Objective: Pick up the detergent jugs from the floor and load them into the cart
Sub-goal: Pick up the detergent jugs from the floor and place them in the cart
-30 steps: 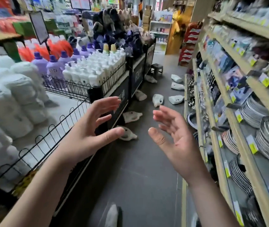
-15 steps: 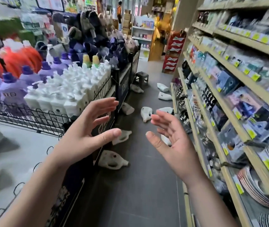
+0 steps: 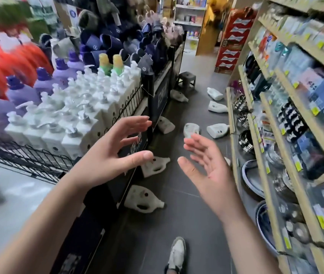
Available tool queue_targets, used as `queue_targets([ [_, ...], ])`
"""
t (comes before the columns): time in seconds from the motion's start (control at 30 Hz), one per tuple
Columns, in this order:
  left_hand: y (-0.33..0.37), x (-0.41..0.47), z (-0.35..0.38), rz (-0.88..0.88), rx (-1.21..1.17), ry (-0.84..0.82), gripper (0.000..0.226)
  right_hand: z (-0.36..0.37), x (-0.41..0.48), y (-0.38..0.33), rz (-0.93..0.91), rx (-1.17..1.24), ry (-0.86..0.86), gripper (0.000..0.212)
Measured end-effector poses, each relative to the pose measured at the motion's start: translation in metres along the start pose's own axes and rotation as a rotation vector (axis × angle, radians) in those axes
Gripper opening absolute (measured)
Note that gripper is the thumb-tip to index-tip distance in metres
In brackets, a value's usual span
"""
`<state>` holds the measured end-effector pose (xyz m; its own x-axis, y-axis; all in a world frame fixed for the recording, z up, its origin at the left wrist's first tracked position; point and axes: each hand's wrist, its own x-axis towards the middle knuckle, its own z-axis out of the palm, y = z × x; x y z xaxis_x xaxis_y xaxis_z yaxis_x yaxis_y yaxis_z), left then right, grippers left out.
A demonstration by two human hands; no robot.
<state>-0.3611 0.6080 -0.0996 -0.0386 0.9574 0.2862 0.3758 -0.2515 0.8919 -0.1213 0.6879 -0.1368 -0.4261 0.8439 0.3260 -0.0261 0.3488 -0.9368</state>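
While both hands hang in the air over the aisle, they hold nothing: the left hand (image 3: 105, 157) and the right hand (image 3: 206, 171) are raised well apart, palms turned toward each other, fingers spread and loosely bent. White detergent jugs (image 3: 217, 131) lie tipped on their sides along the dark floor (image 3: 177, 224) ahead. The nearest jug (image 3: 143, 199) rests against the foot of the counter (image 3: 160, 97) on the left, below the left hand, and a second jug (image 3: 155, 166) lies just beyond it, partly hidden behind the left thumb. A third jug (image 3: 166, 126) leans at the counter's base farther on, a fourth (image 3: 190, 130) sits mid-aisle just past the right fingertips, and several more lie near the foot of the shelves (image 3: 266, 184) on the right, toward a small dark stool (image 3: 186, 79). Behind a wire rail the counter carries rows of white pump bottles (image 3: 82, 115), with purple bottles (image 3: 44, 80) and blurred orange-red ones behind them. Stacked plates and bowls (image 3: 252, 180) fill the lower shelves, and boxed goods with yellow price tags sit higher up. A pale shoe (image 3: 177, 252) shows on the floor at the bottom edge.
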Motion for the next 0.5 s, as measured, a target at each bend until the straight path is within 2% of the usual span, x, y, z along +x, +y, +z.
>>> queue_targets([
  [0.3,-0.069,0.126,0.020,-0.130,0.025,0.069,0.079,-0.040,0.133,0.095,0.128,0.090,-0.067,0.055],
  [0.5,-0.124,0.171,0.031,-0.249,-0.004,0.090,0.074,-0.038,0.182,0.146,0.241,0.139,-0.098,0.056],
])
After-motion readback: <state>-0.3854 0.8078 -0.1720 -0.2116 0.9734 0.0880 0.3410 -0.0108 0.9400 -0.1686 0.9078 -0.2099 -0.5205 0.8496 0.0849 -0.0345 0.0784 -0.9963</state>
